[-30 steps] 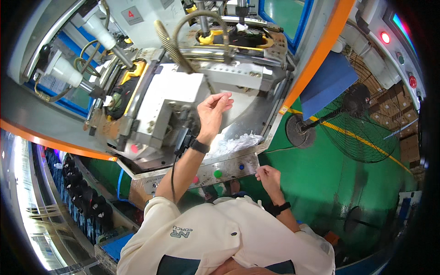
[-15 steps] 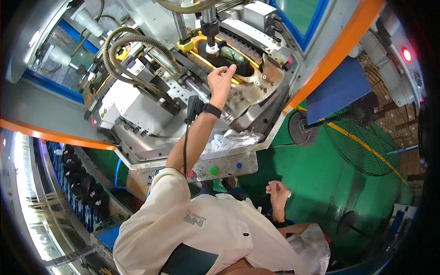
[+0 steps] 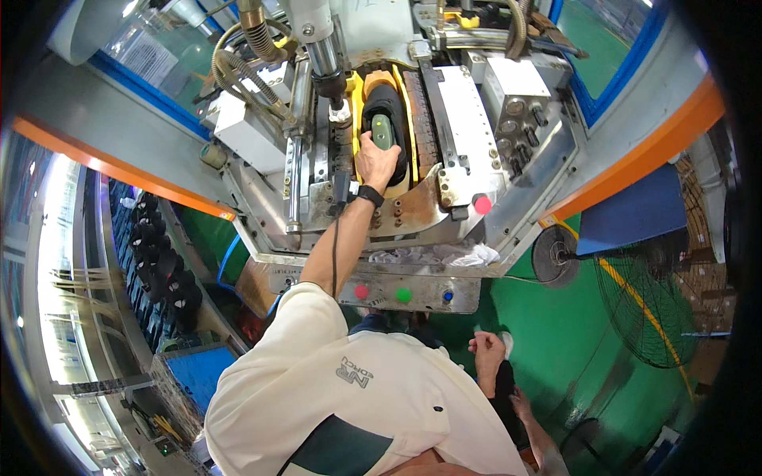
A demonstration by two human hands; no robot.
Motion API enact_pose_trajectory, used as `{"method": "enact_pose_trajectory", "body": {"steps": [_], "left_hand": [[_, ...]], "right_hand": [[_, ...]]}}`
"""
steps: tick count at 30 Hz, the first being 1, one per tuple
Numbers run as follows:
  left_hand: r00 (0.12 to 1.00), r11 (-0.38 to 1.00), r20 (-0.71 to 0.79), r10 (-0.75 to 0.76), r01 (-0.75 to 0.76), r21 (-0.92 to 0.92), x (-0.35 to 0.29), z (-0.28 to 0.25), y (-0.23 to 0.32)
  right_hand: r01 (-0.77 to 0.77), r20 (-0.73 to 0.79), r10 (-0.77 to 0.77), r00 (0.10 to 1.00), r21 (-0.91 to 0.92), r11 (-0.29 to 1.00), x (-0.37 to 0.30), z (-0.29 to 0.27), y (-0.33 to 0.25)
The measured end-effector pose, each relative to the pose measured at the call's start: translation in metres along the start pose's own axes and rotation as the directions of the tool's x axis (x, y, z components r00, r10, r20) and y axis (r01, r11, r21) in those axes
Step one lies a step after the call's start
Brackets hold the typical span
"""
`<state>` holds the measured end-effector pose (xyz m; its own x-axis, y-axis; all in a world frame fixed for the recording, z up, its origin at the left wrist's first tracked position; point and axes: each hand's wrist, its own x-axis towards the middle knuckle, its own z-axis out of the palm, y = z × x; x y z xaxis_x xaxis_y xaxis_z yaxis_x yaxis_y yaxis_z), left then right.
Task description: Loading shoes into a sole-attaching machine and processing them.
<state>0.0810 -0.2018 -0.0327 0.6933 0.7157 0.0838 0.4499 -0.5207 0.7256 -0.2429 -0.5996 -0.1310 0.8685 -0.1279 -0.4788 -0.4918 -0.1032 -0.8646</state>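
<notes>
A green shoe last [image 3: 382,133] sits upright inside a black shoe upper [image 3: 386,101], between yellow side pads in the machine. My left hand [image 3: 376,161] is closed round the near end of the last, thumb on its right side and fingers on its left. The palm hides part of the upper. A black band and a small device with a cable are on that wrist. Down at the right, away from the machine, my right hand [image 3: 486,351] hangs with its fingers curled in; nothing shows in them.
A metal press rod [image 3: 324,63] stands just left of the last. White cloth [image 3: 444,255] lies along the machine's front ledge, above a panel with coloured buttons [image 3: 403,295]. Orange-edged frames flank the opening. A wire fan [image 3: 643,305] stands at the right; black shoes [image 3: 163,262] line a rack at left.
My left hand has come down from beside the last and closed on it. The view has turned, so the machine now faces me more squarely. My right hand stays low.
</notes>
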Motion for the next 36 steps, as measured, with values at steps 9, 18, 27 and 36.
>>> {"method": "enact_pose_trajectory", "body": {"steps": [9, 18, 27, 36], "left_hand": [[0.861, 0.361, 0.447, -0.244, 0.509, -0.782, 0.074, -0.120, -0.087], [0.813, 0.132, 0.508, -0.286, 0.558, -0.819, -0.053, -0.217, -0.089], [0.893, -0.036, 0.342, -0.291, 0.347, -0.937, -0.260, -0.355, -0.120], [0.380, 0.024, -0.002, -0.925, 0.053, -0.998, -0.531, -0.397, -0.163]], "right_hand": [[-0.080, 0.017, 0.081, 0.997, -0.034, 0.996, -0.023, 0.047, -0.001], [0.019, 0.240, 0.020, 0.970, -0.160, 0.987, -0.028, 0.105, -0.064], [0.393, 0.786, 0.191, 0.588, -0.484, 0.782, 0.030, 0.175, -0.082], [0.603, 0.940, 0.341, 0.021, -0.284, 0.745, -0.007, 0.273, -0.081]]}}
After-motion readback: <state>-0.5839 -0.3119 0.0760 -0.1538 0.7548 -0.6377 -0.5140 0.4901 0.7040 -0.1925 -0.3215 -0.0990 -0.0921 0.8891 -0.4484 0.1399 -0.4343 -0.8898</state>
